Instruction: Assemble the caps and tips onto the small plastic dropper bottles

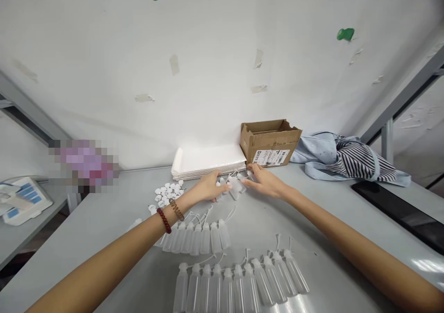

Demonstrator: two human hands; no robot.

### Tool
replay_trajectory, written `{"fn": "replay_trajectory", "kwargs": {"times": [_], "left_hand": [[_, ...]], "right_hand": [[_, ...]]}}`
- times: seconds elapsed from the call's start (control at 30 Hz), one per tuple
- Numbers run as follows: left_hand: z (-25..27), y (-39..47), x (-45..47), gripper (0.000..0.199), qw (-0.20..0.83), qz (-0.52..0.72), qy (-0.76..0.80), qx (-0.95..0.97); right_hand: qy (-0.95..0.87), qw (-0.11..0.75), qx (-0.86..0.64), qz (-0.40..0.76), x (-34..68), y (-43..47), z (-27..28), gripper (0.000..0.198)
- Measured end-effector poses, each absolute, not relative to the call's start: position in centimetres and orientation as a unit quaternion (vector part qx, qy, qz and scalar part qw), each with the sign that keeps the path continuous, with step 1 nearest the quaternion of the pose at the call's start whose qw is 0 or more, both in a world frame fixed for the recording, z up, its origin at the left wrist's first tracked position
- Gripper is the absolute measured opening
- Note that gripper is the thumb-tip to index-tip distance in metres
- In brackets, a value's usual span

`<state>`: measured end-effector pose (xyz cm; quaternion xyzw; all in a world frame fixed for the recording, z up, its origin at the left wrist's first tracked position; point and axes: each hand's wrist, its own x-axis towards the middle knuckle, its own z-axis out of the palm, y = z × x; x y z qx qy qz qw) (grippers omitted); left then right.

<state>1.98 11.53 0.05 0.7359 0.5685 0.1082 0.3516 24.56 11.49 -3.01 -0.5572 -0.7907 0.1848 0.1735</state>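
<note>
A small cluster of translucent plastic bottles (234, 189) with thin white strings lies between my two hands, near the back of the table. My left hand (209, 186) reaches in from the left, thumb and forefinger apart at the cluster's edge. Opposite it, my right hand (265, 182) has its thumb and forefinger spread beside the same bottles; nothing shows gripped in either hand. Closer to me stand two rows of similar bottles: a shorter middle row (197, 239), partly behind my left forearm, and a longer front row (238, 285). White caps (167, 192) are scattered left of my left hand.
Behind my hands lie a stack of white envelopes (210, 159) and an open cardboard box (270, 141) against the wall. Farther right are a bundle of blue and striped cloth (350, 158) and a long black object (398, 213) on the grey table (333, 248).
</note>
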Motion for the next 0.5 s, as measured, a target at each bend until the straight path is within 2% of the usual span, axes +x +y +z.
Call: {"fn": "replay_trajectory", "kwargs": {"times": [0.13, 0.27, 0.4, 0.5], "left_hand": [[-0.2, 11.4, 3.7, 0.055, 0.375, 0.107, 0.532, 0.752], [0.0, 11.4, 6.0, 0.049, 0.385, 0.101, 0.496, 0.771], [0.1, 11.8, 8.6, 0.028, 0.368, 0.107, 0.459, 0.801], [-0.2, 12.0, 10.6, 0.024, 0.351, 0.125, 0.441, 0.816]], "right_hand": [[-0.802, 0.167, -0.549, 0.166, 24.7, 10.8, -3.4, 0.065], [-0.809, 0.172, -0.543, 0.149, 25.5, 10.2, -3.8, 0.056], [-0.801, 0.181, -0.554, 0.136, 27.0, 9.9, -4.2, 0.044], [-0.786, 0.191, -0.574, 0.126, 28.3, 9.7, -4.4, 0.041]]}}
